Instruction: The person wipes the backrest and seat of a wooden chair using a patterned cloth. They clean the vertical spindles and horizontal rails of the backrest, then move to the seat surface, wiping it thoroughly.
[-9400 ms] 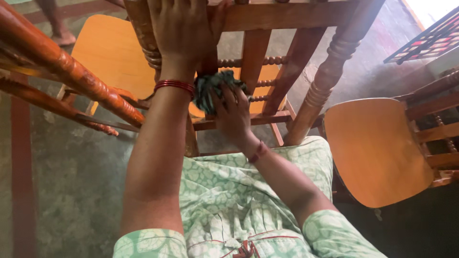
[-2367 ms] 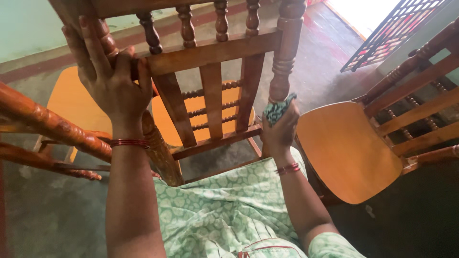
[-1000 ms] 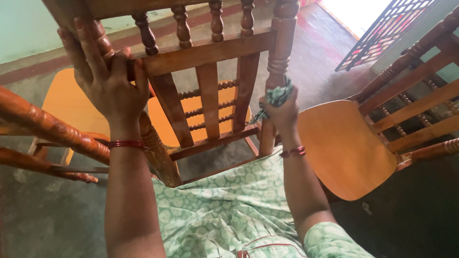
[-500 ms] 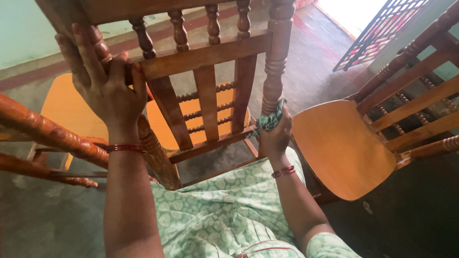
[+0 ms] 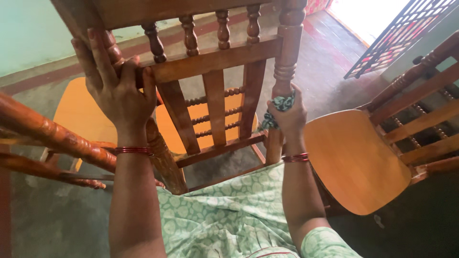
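Nearest, a green patterned dress [image 5: 224, 210] fills the bottom of the view. Just beyond, the right hand [image 5: 288, 118] has its fingers [image 5: 295, 98] closed around a bunched green cloth [image 5: 279, 106], pressed against the turned right post [image 5: 285, 71] of the wooden chair [image 5: 215, 81]. The left hand [image 5: 118, 91] clamps the chair's left post [image 5: 160, 153] and crossbar. Another chair [image 5: 356, 157] stands close at right. If the left hand's hold loosens, the rubbing could tip the chair.

Gaps: narrow slots between the chair's flat slats [image 5: 214, 112], beaded rungs behind
Right: second chair's seat [image 5: 356, 160] just beside the turned post [image 5: 286, 67]
Left: carved rail [image 5: 52, 136] crowds in
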